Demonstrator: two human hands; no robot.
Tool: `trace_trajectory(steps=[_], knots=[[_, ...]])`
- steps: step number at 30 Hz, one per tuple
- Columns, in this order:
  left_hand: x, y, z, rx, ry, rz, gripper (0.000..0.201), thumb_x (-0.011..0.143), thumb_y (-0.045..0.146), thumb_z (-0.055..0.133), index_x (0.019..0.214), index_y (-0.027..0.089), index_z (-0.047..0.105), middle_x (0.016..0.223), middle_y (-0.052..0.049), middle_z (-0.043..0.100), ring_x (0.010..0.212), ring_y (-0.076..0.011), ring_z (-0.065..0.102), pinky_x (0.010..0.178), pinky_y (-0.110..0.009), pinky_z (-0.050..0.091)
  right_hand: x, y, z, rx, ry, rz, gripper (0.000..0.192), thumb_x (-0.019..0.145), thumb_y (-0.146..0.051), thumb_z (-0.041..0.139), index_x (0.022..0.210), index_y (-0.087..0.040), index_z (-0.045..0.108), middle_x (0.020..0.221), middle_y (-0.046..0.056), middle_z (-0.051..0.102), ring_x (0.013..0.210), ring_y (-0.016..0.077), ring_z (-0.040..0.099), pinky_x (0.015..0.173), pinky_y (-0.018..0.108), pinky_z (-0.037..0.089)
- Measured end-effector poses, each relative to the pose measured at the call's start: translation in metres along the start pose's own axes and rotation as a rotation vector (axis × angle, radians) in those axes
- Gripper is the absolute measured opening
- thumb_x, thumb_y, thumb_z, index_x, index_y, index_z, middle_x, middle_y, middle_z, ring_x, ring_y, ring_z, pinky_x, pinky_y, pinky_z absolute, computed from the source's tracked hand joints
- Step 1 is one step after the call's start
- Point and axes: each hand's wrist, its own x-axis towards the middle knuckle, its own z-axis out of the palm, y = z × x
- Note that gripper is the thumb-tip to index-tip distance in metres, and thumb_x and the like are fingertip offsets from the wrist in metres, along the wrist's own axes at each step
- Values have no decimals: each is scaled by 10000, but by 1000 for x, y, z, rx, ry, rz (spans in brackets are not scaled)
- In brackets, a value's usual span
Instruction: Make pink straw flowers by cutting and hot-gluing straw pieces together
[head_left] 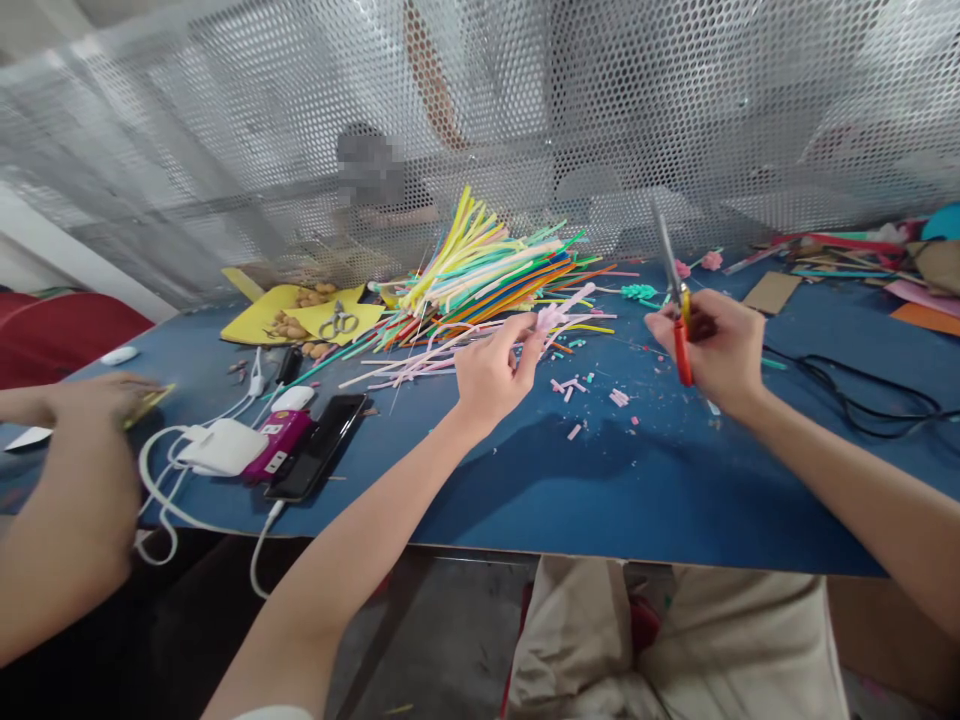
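Between the fingertips of my left hand (496,365) is a small pale-pink flower (551,318) that looks made of pipe cleaners, with a stem pointing up to the right. My right hand (720,345) grips a pair of scissors (681,310) with red and yellow handles, blades pointing up and away. Loose pale-pink pipe cleaners (420,365) lie just beyond my left hand. Behind them spreads a big heap of many-coloured pipe cleaners (495,270). Short pink clippings (574,385) are scattered on the blue table (525,490) between my hands. A teal twisted piece (637,292) lies near the scissors.
At the left, a co-worker's hand (105,395) rests by the table edge. Nearby are a purple power strip (277,445), white chargers, cables and a black phone (319,447). Grey scissors (339,320) lie on yellow sheets. Black cable (862,385) curls at right; a perforated metal screen (480,110) stands behind.
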Motion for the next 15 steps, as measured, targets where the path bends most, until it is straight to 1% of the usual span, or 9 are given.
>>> trace_trajectory(steps=[2,4,5,7,9,10,12,14,15], knots=[[1,-2,-1,31,36,36,221,1000,349,575,1091,201,713,790,5,767,530,-80,596,613,-222,433,12,16,-8,-74,90,8,203,832,-379,730,837,-182,680,731,23,622,620,110,486,599,282,370],[2,-4,-2,48,45,88,223,1004,349,573,1088,215,729,825,1,774,558,-88,612,646,-230,451,27,37,-18,-215,177,45,223,827,-386,732,897,-176,713,826,60,673,688,126,535,652,301,387],[2,-5,-2,49,29,114,229,1010,348,567,1095,221,736,852,-4,779,577,-91,623,663,-233,460,35,50,-24,-300,218,95,249,819,-398,734,917,-169,724,860,83,689,719,140,554,670,316,387],[2,-7,-2,48,-31,154,242,1022,342,554,1126,232,743,908,-11,786,642,-98,653,699,-236,471,49,77,-38,-460,241,234,310,812,-398,736,1010,-159,736,957,142,711,800,178,589,711,356,380],[1,-9,0,56,-101,183,254,1029,333,550,1177,250,739,933,-7,787,711,-108,673,727,-243,473,59,106,-52,-581,149,377,354,806,-379,743,1082,-158,745,1035,189,710,900,216,606,724,388,356],[1,-10,0,62,-129,197,262,1029,328,552,1207,260,733,932,-2,786,739,-113,678,735,-247,471,62,120,-60,-625,58,462,365,801,-381,750,1092,-160,755,1041,207,711,915,232,608,713,399,347],[1,-12,2,69,-170,216,289,1031,322,554,1270,274,709,941,4,784,787,-121,686,746,-252,467,65,147,-74,-699,-165,658,409,807,-455,750,1107,-178,776,1060,246,709,896,266,613,677,422,330],[1,-12,2,61,-201,212,315,1036,325,547,1318,288,682,980,4,783,835,-123,694,758,-249,469,63,172,-86,-791,-254,760,520,770,-549,763,1138,-182,778,1104,278,695,891,305,620,653,440,320],[1,-12,2,54,-211,200,322,1038,333,543,1329,298,675,997,4,781,859,-123,697,767,-246,473,60,182,-90,-850,-250,756,533,739,-547,785,1116,-170,784,1085,289,693,882,319,623,642,440,323]])
